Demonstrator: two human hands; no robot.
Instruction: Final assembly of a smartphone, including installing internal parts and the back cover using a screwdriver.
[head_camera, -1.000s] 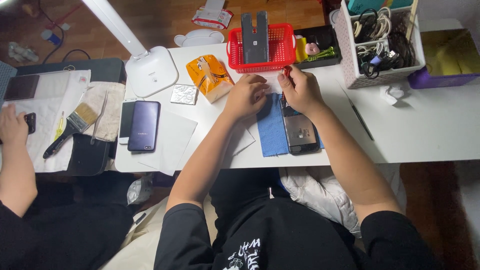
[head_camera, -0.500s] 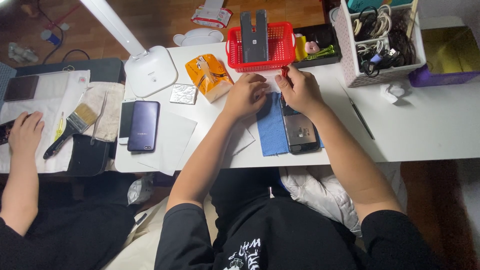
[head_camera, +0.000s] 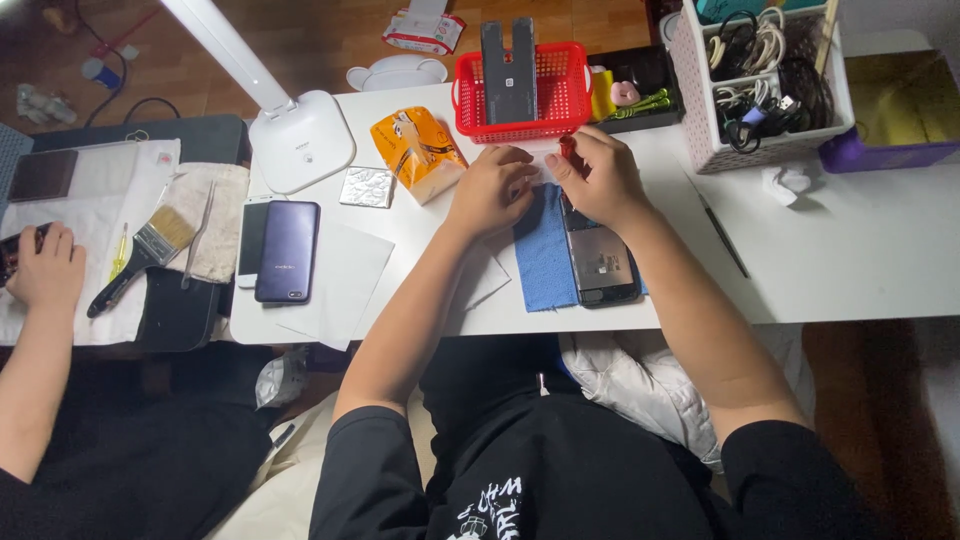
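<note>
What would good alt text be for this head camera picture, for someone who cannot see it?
Seen from above, a person's left hand and right hand meet at the top of an opened phone lying on a blue cloth on a white table, the right pinching a small red tool. Behind stands a red basket.

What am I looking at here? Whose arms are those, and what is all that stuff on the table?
The camera sits on a person's head and looks down, so you see their own two arms. Their left hand and right hand meet at the top of a blue cloth on a white table. The right hand pinches a small red thing; what it is I cannot tell. A dark phone lies on the cloth. Nearby are a red basket, an orange packet, a white lamp and a purple phone. The hand at the far left belongs to another person, beside a paintbrush.
</note>
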